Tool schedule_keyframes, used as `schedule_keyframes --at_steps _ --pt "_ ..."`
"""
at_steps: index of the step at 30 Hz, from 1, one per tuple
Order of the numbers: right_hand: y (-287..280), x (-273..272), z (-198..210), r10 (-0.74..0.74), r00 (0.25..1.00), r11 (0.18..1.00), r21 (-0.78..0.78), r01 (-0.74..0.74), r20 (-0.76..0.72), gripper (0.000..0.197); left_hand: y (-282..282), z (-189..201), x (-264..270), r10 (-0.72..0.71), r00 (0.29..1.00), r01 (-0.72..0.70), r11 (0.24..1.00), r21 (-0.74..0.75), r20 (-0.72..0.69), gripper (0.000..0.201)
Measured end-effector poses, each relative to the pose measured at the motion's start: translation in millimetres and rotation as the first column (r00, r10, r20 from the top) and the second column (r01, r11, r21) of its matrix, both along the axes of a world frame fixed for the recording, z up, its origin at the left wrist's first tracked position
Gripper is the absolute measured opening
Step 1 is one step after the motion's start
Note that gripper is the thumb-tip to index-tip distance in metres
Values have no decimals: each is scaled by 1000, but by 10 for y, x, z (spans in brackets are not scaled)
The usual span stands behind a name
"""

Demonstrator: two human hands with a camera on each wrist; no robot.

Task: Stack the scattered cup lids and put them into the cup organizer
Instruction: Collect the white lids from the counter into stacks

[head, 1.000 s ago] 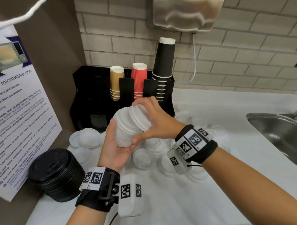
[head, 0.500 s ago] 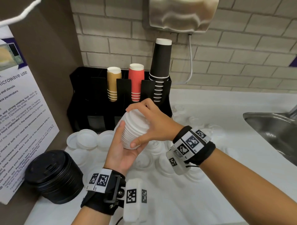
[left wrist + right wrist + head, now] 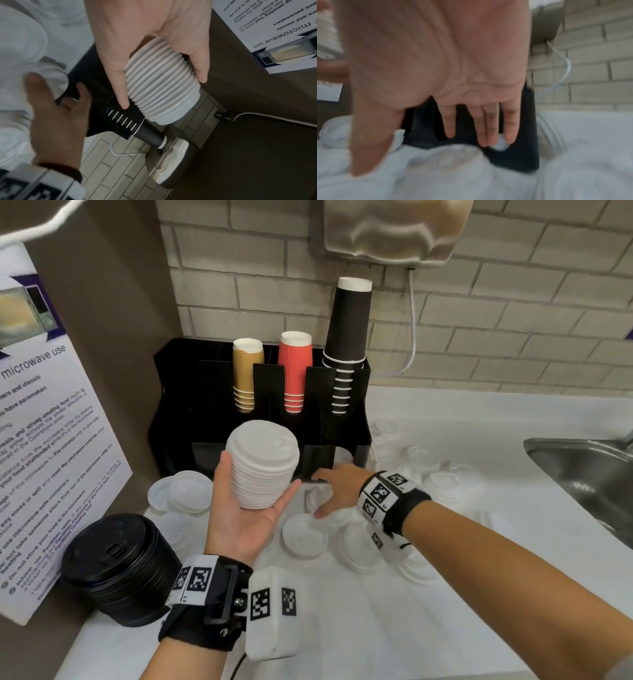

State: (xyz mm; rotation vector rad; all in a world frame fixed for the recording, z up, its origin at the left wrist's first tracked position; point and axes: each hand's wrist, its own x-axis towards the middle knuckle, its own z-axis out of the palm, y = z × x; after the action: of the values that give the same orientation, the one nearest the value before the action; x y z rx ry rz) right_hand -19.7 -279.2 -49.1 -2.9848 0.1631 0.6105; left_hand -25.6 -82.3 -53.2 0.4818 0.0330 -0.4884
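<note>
My left hand holds a tall stack of white cup lids upright, between thumb and fingers, in front of the black cup organizer. The left wrist view shows the same stack of white lids gripped from both sides. My right hand reaches down with straight, spread fingers over loose white lids scattered on the white counter, just in front of the organizer's lower slots. In the blurred right wrist view, the right hand's fingers are extended and hold nothing.
The organizer holds gold cups, red cups and black cups. A stack of black lids lies at the left by a microwave notice. A steel sink is at the right. More white lids lie left of the hand.
My right hand has let go of the top of the lid stack and moved down and right to the loose lids. The left hand has kept the stack and turned it upright.
</note>
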Motion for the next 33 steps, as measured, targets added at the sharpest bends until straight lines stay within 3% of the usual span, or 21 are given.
schedule_keyframes --at_steps 4,7,9,11,13,16,19,22,29,31,33 --pt "97 75 -83 56 998 997 -47 -56 -1 86 60 15 -1 10 1000 -10 1000 -1 24 69" --pt "137 143 30 28 984 981 184 -61 176 85 95 19 4 20 999 -20 1000 12 46 69" --pt "140 200 141 -7 976 961 273 -54 218 86 108 19 11 30 998 -31 999 12 47 70" --pt "108 242 195 24 984 984 169 -55 175 79 120 23 16 34 999 -34 999 9 40 70" --pt "61 251 170 96 995 995 -21 -96 -7 73 127 33 14 23 999 -24 1000 18 32 71" --pt "-37 241 15 80 972 989 -104 -105 -220 86 121 51 5 7 999 -9 998 61 37 72" --pt "-98 202 -136 100 977 988 -98 -120 -189 96 105 71 -7 14 1000 -15 998 67 26 69" --pt "-142 175 -247 136 984 987 -70 -145 -115 94 98 76 -15 20 1000 -21 998 56 14 68" --pt "-265 64 144 65 992 983 164 -83 111 69 88 56 -25 19 1000 -19 998 59 14 73" --pt "-293 -22 322 26 981 937 336 -91 191 66 66 54 -29 15 1000 -15 998 61 11 72" --pt "-287 -163 468 -74 956 829 550 -98 283 60 32 51 -35 -2 1000 1 998 61 15 70"
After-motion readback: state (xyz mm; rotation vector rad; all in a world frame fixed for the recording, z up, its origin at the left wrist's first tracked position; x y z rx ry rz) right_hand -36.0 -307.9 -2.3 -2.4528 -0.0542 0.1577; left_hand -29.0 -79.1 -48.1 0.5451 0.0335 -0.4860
